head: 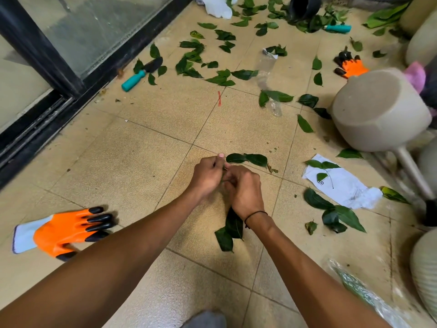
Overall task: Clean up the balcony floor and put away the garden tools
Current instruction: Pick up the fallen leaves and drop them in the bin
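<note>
Green leaves lie scattered over the tan tiled floor (142, 147). My left hand (208, 176) and my right hand (243, 188) meet at the middle, fingers curled together around leaf stems; held leaves (233, 227) hang below my right wrist. Two leaves (247, 159) lie just beyond my fingertips. An orange clawed garden glove (63, 229) lies at the lower left, and a second orange glove (352, 67) at the upper right. A teal-handled trowel (142, 73) lies by the door track. Another teal-handled tool (338, 28) rests among leaves at the top.
A tipped beige pot (378, 112) lies on the right, with more pots along the right edge. White paper (343, 183) carries a leafy twig. A black pot (305, 7) and white bag (218, 7) sit at the top. The glass sliding door (94, 27) borders the left.
</note>
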